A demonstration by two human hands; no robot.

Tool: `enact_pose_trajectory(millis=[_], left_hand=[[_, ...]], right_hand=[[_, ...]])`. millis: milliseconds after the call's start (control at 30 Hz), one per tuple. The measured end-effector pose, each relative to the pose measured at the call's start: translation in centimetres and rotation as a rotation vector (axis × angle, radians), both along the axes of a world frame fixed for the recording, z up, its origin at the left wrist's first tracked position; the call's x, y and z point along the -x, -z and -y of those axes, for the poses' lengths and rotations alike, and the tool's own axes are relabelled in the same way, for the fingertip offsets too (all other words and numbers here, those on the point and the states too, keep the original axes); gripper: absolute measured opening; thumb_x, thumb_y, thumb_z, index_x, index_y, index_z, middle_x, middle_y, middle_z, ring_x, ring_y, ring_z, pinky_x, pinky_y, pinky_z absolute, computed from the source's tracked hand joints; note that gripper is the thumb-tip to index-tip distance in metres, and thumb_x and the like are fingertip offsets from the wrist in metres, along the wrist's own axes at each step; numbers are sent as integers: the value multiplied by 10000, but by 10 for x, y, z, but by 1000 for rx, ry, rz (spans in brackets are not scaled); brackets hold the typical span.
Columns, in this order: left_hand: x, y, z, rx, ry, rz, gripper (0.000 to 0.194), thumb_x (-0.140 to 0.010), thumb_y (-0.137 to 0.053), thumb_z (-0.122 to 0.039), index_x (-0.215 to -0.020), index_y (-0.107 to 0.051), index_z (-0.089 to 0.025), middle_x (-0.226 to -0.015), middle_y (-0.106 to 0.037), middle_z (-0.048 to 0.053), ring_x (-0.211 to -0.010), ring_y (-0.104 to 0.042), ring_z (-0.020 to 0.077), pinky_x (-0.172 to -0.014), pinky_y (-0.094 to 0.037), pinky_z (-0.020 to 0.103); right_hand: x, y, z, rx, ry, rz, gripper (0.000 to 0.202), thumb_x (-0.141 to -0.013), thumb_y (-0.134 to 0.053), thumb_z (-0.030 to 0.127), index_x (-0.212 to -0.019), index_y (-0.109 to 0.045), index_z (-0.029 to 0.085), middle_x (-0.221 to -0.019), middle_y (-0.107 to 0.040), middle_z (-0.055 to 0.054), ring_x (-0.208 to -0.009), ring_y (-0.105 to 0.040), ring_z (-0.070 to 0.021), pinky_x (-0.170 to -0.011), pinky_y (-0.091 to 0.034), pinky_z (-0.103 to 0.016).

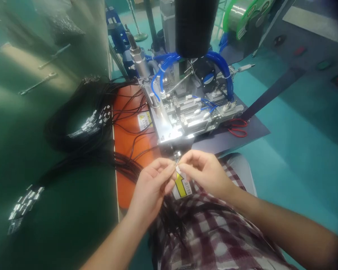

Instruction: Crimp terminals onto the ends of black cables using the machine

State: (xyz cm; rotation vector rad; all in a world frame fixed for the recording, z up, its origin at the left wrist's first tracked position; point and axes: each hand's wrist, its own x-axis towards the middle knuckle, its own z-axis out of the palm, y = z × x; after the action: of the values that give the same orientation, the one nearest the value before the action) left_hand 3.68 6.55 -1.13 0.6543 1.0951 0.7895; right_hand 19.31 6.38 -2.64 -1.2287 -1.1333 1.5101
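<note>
Two hands meet just below the middle of the frame, and between their fingertips I pinch one small metal plug on the end of a thin black wire. My left hand comes up from the lower centre with thumb and forefinger closed toward the plug; my right hand reaches in from the lower right and grips it from the other side, fingers curled tight around it. I cannot tell which hand carries the greater share of the hold. The plug sits just under the front edge of the shiny metal machine, near it but apart from it.

Beneath my hands I see a yellow arrow sticker, partly covered by them. Black wires trail from my left hand across my checked shirt and over the orange mat left of centre. They join a big bundle of black wires at the middle left, its metal ends bunched together. More metal ends lie at the lower left on the green table. Blue hoses loop over the machine at the upper centre, a green spool sits at the top right, and red wire loops lie right of the machine.
</note>
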Motion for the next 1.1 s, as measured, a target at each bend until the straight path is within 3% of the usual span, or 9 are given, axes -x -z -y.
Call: enact_pose_trajectory(millis=[233, 367, 500, 567, 700, 900, 1100], left_hand=[[7, 6, 2, 44, -9, 49, 220, -799, -707, -319, -800, -583, -137, -571, -491, -68, -418, -307, 6, -474, -215, 186], [7, 5, 1, 55, -9, 49, 223, -789, -717, -308, -787, -580, -131, -596, -502, -63, -411, -314, -2, -463, -200, 185], [3, 4, 1, 32, 0, 15, 226, -777, -725, -303, -777, -588, -124, -600, -518, -54, -401, -331, -7, -451, -191, 177], [3, 4, 2, 11, 4, -4, 227, -775, -726, -302, -766, -591, -120, -599, -522, -52, -399, -336, -10, -450, -196, 173], [3, 4, 4, -2, 29, -51, 225, -780, -719, -306, -756, -595, -120, -606, -525, -48, -393, -330, -13, -441, -188, 172], [2, 6, 6, -52, 62, -86, 212, -810, -700, -323, -766, -603, -139, -583, -507, -55, -413, -323, -2, -447, -217, 172], [9, 12, 12, -238, 105, -160, 164, -807, -712, -327, -839, -665, -174, -632, -539, -32, -488, -397, 26, -445, -263, 152]], right_hand=[[-1, 8, 6, -281, 36, 360, 34, -814, -668, 206, -791, -679, 183, -679, -652, 12, -604, -569, -108, -545, -434, -236], [1, 7, 6, -383, 69, 390, 58, -828, -644, 171, -773, -655, 187, -689, -653, 10, -601, -569, -110, -541, -441, -237], [0, 4, 6, -604, 58, 465, 100, -837, -598, 123, -769, -637, 184, -732, -616, -5, -599, -536, -104, -567, -442, -246], [-2, 3, 5, -617, 60, 470, 107, -835, -590, 116, -764, -635, 183, -766, -592, -11, -592, -512, -97, -567, -438, -246], [-2, 2, 5, -356, 34, 286, 92, -821, -595, 141, -741, -607, 185, -798, -580, -14, -661, -535, -113, -548, -430, -229], [-1, 0, 3, 259, -31, -216, 134, -752, -632, 176, -649, -549, 156, -539, -506, 55, -442, -424, -47, -435, -340, -164], [-14, 7, -13, 986, -341, -730, 82, -762, -502, 103, -689, -538, 105, -554, -474, 55, -342, -266, 21, -375, -241, -106]])
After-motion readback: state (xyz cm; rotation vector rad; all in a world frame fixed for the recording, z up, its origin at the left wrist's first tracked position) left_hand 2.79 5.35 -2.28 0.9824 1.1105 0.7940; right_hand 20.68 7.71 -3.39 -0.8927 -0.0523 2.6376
